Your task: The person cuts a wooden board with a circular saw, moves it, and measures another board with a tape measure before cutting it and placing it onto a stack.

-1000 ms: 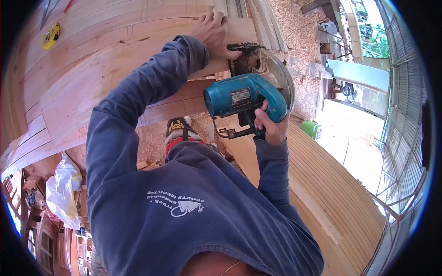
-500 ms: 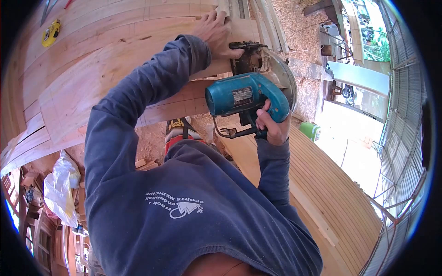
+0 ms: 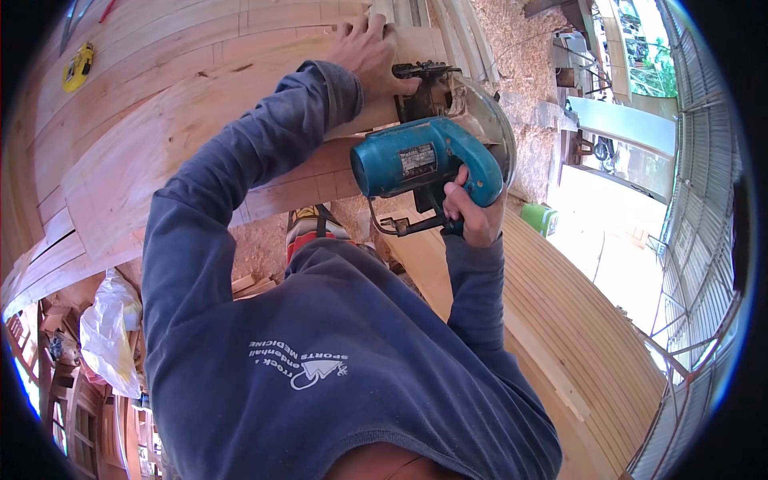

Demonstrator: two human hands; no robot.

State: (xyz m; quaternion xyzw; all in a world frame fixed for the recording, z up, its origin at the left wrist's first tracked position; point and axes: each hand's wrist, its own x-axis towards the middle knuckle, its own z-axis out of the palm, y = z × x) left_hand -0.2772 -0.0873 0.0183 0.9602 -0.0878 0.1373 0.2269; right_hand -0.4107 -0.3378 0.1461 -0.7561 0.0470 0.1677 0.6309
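A teal circular saw (image 3: pixel 400 160) with a round blade guard stands at the edge of the wooden boards (image 3: pixel 264 96). My right hand (image 3: pixel 475 212) is wrapped round its curved handle. The fingers of my left hand (image 3: pixel 370 58) are spread over the boards, while the thumb reaches to the saw's dark base plate (image 3: pixel 416 100). The guard and base hide the blade and where it meets the wood.
A yellow tape measure (image 3: pixel 78 67) lies on the boards at the far left. Stacked planks (image 3: pixel 592 344) are at my right, near a green container (image 3: pixel 539 218). Sawdust (image 3: pixel 524 64) covers the ground beyond. A white plastic bag (image 3: pixel 110 332) sits at lower left.
The saw has moved slightly away from me along the boards, with my right hand still on its handle. My left hand has shifted a little with it. The view has tilted slightly.
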